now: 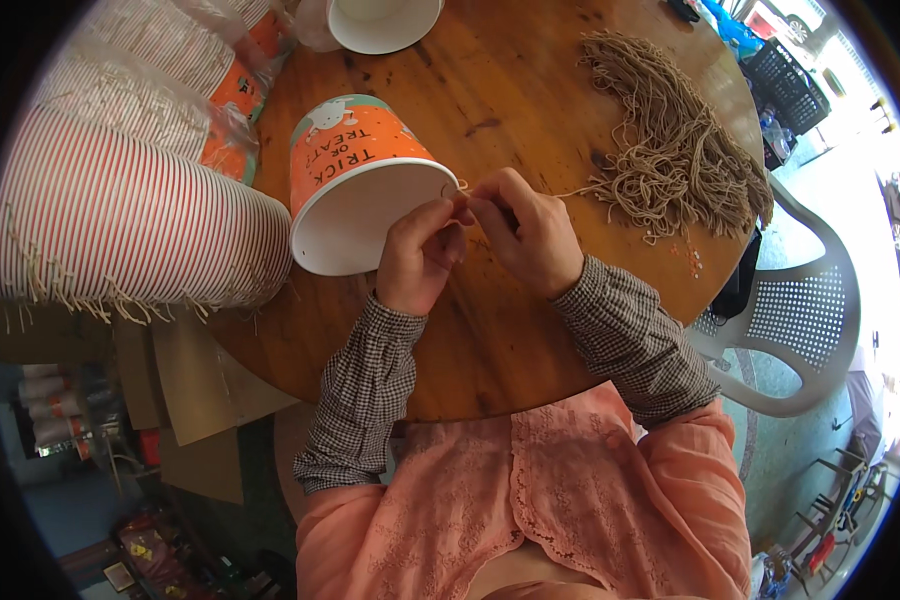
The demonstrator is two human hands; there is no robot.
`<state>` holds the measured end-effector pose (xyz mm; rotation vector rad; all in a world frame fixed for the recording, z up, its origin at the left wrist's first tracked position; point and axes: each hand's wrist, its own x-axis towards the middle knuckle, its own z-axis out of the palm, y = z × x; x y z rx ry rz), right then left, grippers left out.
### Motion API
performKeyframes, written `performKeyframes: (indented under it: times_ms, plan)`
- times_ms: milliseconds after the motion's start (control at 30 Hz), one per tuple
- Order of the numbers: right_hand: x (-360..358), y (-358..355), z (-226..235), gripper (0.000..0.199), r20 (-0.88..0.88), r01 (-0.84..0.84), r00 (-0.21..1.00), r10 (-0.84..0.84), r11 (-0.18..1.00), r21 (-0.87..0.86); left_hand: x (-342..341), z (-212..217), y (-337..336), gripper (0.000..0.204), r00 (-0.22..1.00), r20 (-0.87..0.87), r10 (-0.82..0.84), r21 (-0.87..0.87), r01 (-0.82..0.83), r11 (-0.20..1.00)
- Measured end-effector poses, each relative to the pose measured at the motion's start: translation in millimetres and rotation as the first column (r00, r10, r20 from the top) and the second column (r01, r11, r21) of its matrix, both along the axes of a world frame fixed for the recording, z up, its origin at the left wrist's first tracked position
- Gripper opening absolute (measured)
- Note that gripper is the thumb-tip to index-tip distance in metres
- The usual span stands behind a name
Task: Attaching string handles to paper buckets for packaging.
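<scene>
An orange, green and white paper bucket [368,228] lies on its side on the table, its white mouth toward me. At the right of its rim, my left hand [420,256] and my right hand [532,232] meet, fingertips pinched together on a thin tan string [463,187]. Part of the string loops at the rim; the fingers hide the rest. A loose strand trails from behind my right hand to a heap of tan strings [670,150] at the table's right. A few small orange bits [694,258] lie below that heap.
Long nested stacks of paper buckets [140,205], the nearest with string ends hanging from the rims, fill the left side. Another white bucket [385,22] stands at the far edge of the round wooden table [510,330]. To the right is a grey plastic chair [800,310].
</scene>
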<state>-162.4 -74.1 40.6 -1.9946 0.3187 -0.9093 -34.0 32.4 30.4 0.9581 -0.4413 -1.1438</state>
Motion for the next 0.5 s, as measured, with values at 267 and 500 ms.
performKeyframes:
  times_ms: [267,500]
  plan:
    - [-0.3,4.2,-3.8,0.014,0.038,-0.092,0.994,0.102,0.973,-0.21,3.4,-10.4,1.8,0.014,0.97,-0.221,-0.098,-0.067,0.085,0.994]
    - [1.5,9.2,-10.0,0.027,0.052,-0.21,0.968,0.247,0.904,-0.372,-10.2,-2.7,-4.5,0.018,0.969,-0.245,0.038,0.119,-0.008,0.993]
